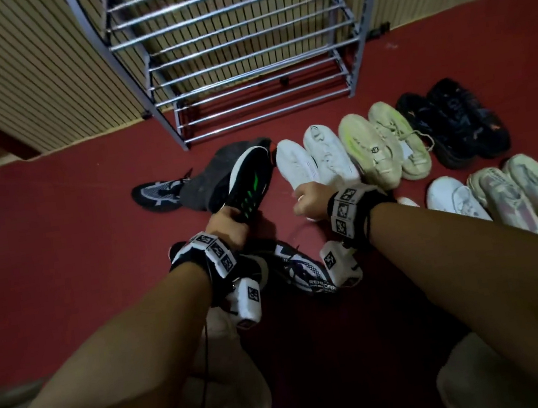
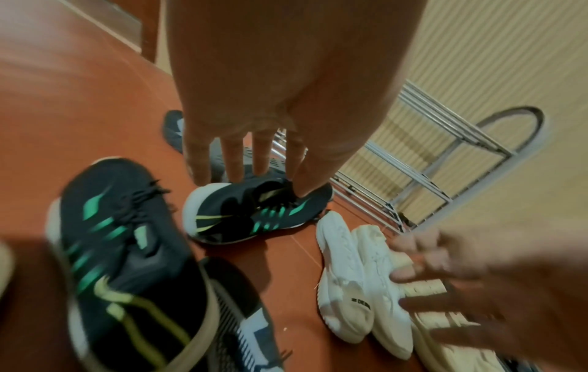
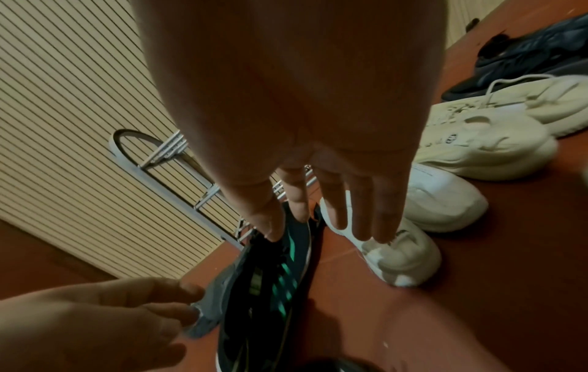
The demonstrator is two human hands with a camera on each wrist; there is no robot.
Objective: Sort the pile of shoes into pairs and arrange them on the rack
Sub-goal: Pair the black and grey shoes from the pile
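My left hand (image 1: 225,225) grips the heel of a black shoe with green stripes (image 1: 248,180), which lies tipped on the red floor in front of the empty metal rack (image 1: 239,52). In the left wrist view the thumb sits at that shoe's (image 2: 254,216) collar and the fingers reach behind its heel. Its match (image 2: 121,251) lies close under my left wrist. My right hand (image 1: 307,202) hovers with straight fingers and holds nothing, just over the heel of a white pair (image 1: 317,162). The right wrist view shows those fingers (image 3: 359,221) above the nearer white shoe (image 3: 401,256).
Right of the white pair, in rows, lie a cream pair (image 1: 384,149), a black pair (image 1: 457,125), a white shoe (image 1: 449,195) and a pale patterned pair (image 1: 530,201). A grey shoe (image 1: 212,180) and a black-grey sneaker (image 1: 159,193) lie left. A black-white patterned shoe (image 1: 301,270) sits between my wrists.
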